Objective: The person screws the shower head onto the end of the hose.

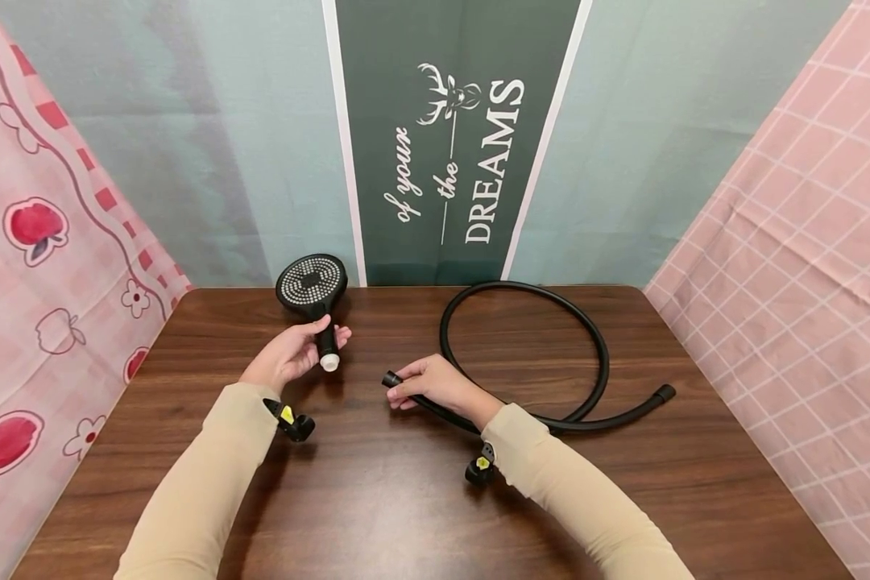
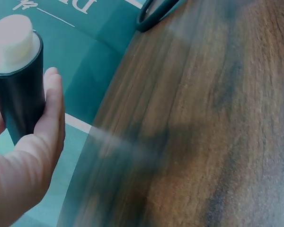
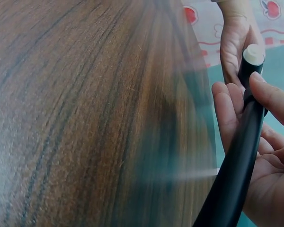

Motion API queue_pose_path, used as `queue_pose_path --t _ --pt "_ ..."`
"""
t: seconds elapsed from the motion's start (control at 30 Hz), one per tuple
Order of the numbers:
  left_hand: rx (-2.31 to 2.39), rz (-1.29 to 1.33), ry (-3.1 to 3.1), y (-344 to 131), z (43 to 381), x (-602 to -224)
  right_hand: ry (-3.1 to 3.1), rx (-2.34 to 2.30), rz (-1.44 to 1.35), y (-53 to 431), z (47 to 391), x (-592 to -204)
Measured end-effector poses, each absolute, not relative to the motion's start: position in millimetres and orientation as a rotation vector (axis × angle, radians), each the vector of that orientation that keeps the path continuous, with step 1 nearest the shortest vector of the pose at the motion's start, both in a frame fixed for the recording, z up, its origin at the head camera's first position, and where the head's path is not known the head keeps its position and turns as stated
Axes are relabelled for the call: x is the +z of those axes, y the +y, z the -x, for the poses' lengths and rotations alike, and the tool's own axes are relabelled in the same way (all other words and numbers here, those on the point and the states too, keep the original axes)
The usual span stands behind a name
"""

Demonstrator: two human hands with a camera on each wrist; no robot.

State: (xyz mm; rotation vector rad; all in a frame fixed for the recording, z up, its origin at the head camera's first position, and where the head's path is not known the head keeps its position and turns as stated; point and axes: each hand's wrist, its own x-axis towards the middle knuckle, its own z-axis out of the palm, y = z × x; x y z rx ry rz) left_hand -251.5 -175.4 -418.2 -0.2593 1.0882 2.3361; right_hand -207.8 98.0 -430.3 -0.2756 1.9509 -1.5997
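My left hand point(image 1: 290, 353) grips the handle of a black shower head point(image 1: 312, 283), its round spray face tilted up toward me. The white end point(image 2: 13, 41) of the handle points back toward my body. In my right hand point(image 1: 438, 383), thumb and fingers pinch a black shower hose point(image 1: 525, 288) just behind its end fitting point(image 1: 391, 379). That fitting points left, a short gap from the handle's white end. From the right hand the hose runs back to the right, makes one big loop and finishes in a second end fitting point(image 1: 665, 393) at the right.
The brown wooden table point(image 1: 377, 515) reaches back to a green printed curtain point(image 1: 457, 161). Pink patterned cloth point(image 1: 826, 266) hangs along the right side, and another with apples point(image 1: 36, 234) on the left. A small black camera point(image 1: 296, 425) is strapped to each wrist.
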Motion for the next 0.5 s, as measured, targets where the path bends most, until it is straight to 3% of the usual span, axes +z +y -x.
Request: queue_pose_path --t 0.5 --pt "2.556 0.272 1.161 -170.6 252.5 -417.0 1.946 -1.636 0.296 100.2 208.4 -431.2"
